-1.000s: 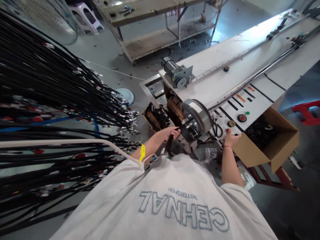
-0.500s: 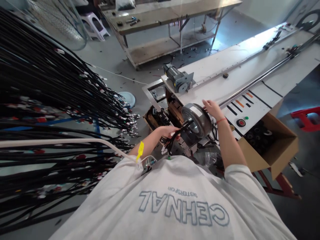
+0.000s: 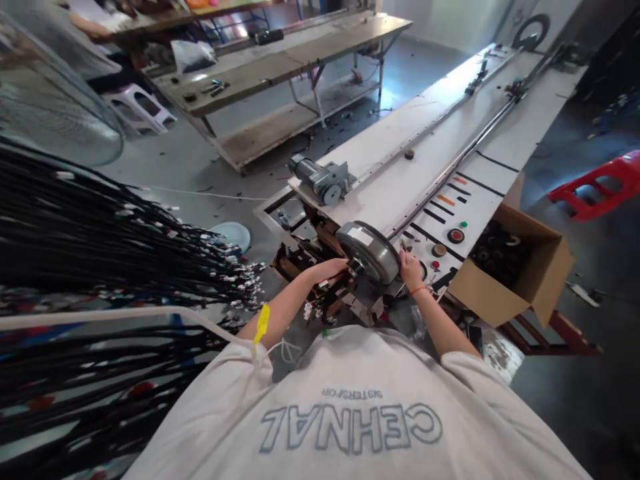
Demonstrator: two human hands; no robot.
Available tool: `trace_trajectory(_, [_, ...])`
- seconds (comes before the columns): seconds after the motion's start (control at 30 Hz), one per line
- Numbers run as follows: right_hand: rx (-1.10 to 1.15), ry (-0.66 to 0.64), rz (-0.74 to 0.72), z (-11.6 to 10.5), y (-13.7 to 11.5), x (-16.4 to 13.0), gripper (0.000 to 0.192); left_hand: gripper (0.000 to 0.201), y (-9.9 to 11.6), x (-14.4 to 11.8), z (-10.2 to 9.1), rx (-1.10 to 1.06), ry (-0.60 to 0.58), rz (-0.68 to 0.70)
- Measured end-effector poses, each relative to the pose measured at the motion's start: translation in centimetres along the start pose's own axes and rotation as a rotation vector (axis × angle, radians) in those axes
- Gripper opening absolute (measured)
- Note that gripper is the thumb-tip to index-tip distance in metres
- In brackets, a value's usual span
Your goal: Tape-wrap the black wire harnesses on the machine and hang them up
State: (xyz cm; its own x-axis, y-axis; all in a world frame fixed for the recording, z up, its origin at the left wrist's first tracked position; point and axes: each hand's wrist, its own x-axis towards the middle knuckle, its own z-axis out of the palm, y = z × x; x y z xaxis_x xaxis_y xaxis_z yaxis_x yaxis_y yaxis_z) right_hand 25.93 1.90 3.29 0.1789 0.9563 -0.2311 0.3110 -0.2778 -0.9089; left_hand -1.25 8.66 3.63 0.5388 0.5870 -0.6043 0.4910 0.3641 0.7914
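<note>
Left hand (image 3: pixel 327 270) closed around black cable bundle (image 3: pixel 334 297) at the near side of the round metal drum (image 3: pixel 369 250). Right hand (image 3: pixel 409 270) rests on the drum's right edge, fingers curled narrow. Drum sits at near end of long white surface (image 3: pixel 400 173); cardboard box (image 3: pixel 510 273) to its right.

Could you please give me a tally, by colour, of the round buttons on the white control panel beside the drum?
Red button: 1
Green button: 1
Brownish button: 1
Small red button: 1
Total: 4, on the control panel by the right hand.
</note>
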Motion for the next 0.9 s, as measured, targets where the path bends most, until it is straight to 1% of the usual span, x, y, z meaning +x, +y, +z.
trace_trajectory(0.03, [-0.203, 0.117, 0.002, -0.6, 1.2, -0.9, 0.029, 0.039, 0.4, 0.3, 0.4, 0.088, -0.006, 0.024])
trace_trajectory(0.07, [-0.410, 0.223, 0.016, -1.2, 2.0, -1.7, 0.027, 0.043, 0.8, 0.5, 0.7, 0.177, -0.003, 0.044])
trace_trajectory(0.1, [-0.600, 0.290, 0.043, -1.6, 2.6, -2.3, 0.032, 0.046, 1.2, 0.7, 0.9, 0.253, 0.002, 0.060])
trace_trajectory(0.13, [-0.759, 0.317, 0.076, -2.0, 3.0, -2.7, 0.037, 0.047, 1.4, 0.9, 0.9, 0.311, -0.001, 0.080])
trace_trajectory(0.17, [-0.860, 0.312, 0.109, -2.2, 3.2, -3.1, 0.039, 0.047, 1.6, 1.0, 0.8, 0.348, -0.011, 0.103])
trace_trajectory(0.23, [-0.952, 0.278, 0.109, -2.1, 3.4, -3.8, 0.038, 0.046, 1.7, 1.0, -0.3, 0.388, -0.017, 0.149])
trace_trajectory(0.3, [-0.945, 0.256, 0.048, -1.6, 3.4, -4.1, 0.037, 0.045, 1.8, 0.8, -2.1, 0.423, 0.038, 0.194])
trace_trajectory(0.37, [-0.886, 0.232, 0.011, -1.2, 3.5, -4.2, 0.040, 0.045, 1.8, 0.6, -4.0, 0.455, 0.132, 0.236])
trace_trajectory(0.43, [-0.792, 0.216, 0.075, -1.3, 3.6, -4.1, 0.041, 0.045, 1.8, 0.3, -5.4, 0.471, 0.193, 0.262])
trace_trajectory(0.5, [-0.610, 0.201, 0.191, -2.0, 3.3, -4.3, 0.034, 0.046, 1.7, 0.1, -5.9, 0.471, 0.205, 0.267])
trace_trajectory(0.53, [-0.467, 0.184, 0.223, -2.4, 2.9, -4.8, 0.028, 0.047, 1.7, 0.0, -5.8, 0.465, 0.194, 0.266])
trace_trajectory(0.57, [-0.294, 0.157, 0.213, -2.7, 2.3, -5.5, 0.024, 0.047, 1.7, -0.2, -5.5, 0.458, 0.180, 0.264])
trace_trajectory(0.6, [-0.105, 0.109, 0.163, -2.7, 1.5, -6.5, 0.026, 0.047, 1.8, -0.4, -5.2, 0.452, 0.169, 0.260])
trace_trajectory(0.63, [0.085, 0.024, 0.094, -2.4, 0.4, -7.7, 0.031, 0.046, 1.9, -0.6, -4.8, 0.448, 0.171, 0.255])
trace_trajectory(0.67, [0.262, -0.112, 0.030, -1.8, -0.9, -8.9, 0.040, 0.046, 2.1, -0.8, -4.4, 0.448, 0.187, 0.249])
trace_trajectory(0.7, [0.419, -0.293, -0.004, -0.8, -2.3, -10.0, 0.050, 0.046, 2.3, -1.0, -4.0, 0.450, 0.214, 0.244])
trace_trajectory(0.73, [0.550, -0.514, 0.010, 0.5, -3.8, -10.8, 0.062, 0.046, 2.6, -1.3, -3.7, 0.455, 0.242, 0.242])
trace_trajectory(0.77, [0.654, -0.735, 0.064, 2.1, -5.2, -11.3, 0.074, 0.046, 2.9, -1.5, -3.5, 0.461, 0.263, 0.242])
trace_trajectory(0.8, [0.726, -0.916, 0.141, 4.0, -6.5, -11.3, 0.083, 0.046, 3.2, -1.7, -3.4, 0.470, 0.277, 0.245])
trace_trajectory(0.83, [0.769, -1.035, 0.226, 5.9, -7.6, -10.9, 0.088, 0.046, 3.5, -1.9, -3.3, 0.482, 0.286, 0.248])
trace_trajectory(0.87, [0.787, -1.072, 0.303, 7.7, -8.3, -10.2, 0.088, 0.045, 3.7, -2.1, -3.2, 0.496, 0.295, 0.252])
trace_trajectory(0.9, [0.779, -1.035, 0.369, 9.4, -8.7, -9.4, 0.084, 0.044, 3.9, -2.2, -3.2, 0.514, 0.312, 0.256])
